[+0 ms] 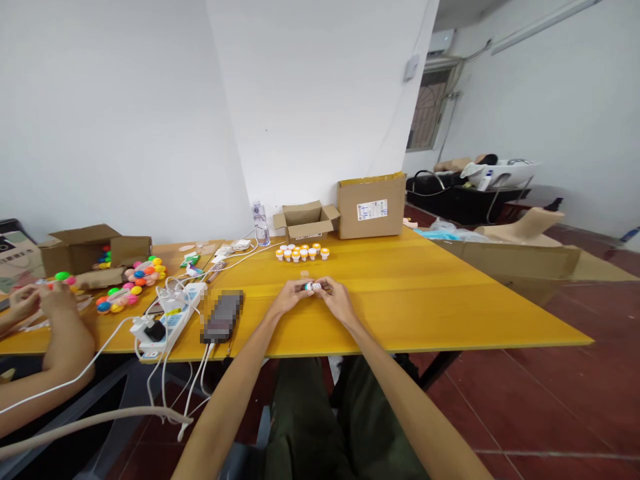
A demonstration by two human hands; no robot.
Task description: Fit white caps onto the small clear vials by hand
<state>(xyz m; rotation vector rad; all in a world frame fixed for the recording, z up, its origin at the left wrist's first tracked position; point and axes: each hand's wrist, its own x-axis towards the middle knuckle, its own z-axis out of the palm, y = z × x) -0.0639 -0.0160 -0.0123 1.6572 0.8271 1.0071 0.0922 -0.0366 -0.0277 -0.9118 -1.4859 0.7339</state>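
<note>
In the head view, my left hand (289, 297) and my right hand (338, 300) meet over the table, each with its fingers closed on a small white piece with a teal part (313, 287). Fingertips cover much of this piece, so its exact kind does not show. Just beyond my hands lies a small pale, flat bit (305, 274) on the wood. Farther back stand several small white-and-orange round-topped pieces (296, 255), grouped in rows.
An open carton (306, 219) and a closed carton (371, 210) stand against the wall beside a water bottle (260, 223). To the left are a blurred phone (223, 317), a cabled power strip (176, 319), colourful ball clusters (120, 297) and another person's hands (50, 298).
</note>
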